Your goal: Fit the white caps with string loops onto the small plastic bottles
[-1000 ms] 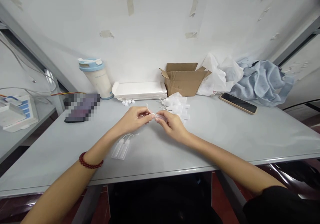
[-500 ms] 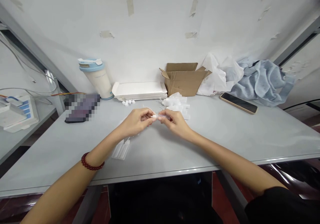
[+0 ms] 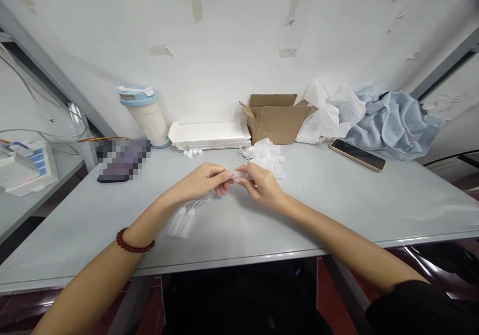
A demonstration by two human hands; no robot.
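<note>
Over the middle of the table, both my hands meet on a small translucent plastic tube [image 3: 241, 174]. My right hand [image 3: 263, 184] is closed around its body. The fingers of my left hand [image 3: 208, 179] pinch its left end, where a white cap was visible earlier; fingers now hide most of that end. On the table left of my hands lie tubes with thin white cords [image 3: 183, 222], side by side. Just behind my right hand is a heap of similar translucent tubes [image 3: 267, 153]. Several small white caps [image 3: 192, 153] sit farther back.
Along the wall stand a blue-lidded tumbler [image 3: 145, 118], a stack of white flat boxes [image 3: 209, 135], an open cardboard box [image 3: 279, 123], a white plastic bag [image 3: 329, 113] and a crumpled blue cloth [image 3: 396, 123]. A phone [image 3: 357, 155] lies right; a blurred-out dark item [image 3: 125, 160] lies left.
My left hand's grip at the tube's end has shifted, with its lower fingers now showing beneath. The corded tubes at left are more exposed. My right hand stays nearly in place.
</note>
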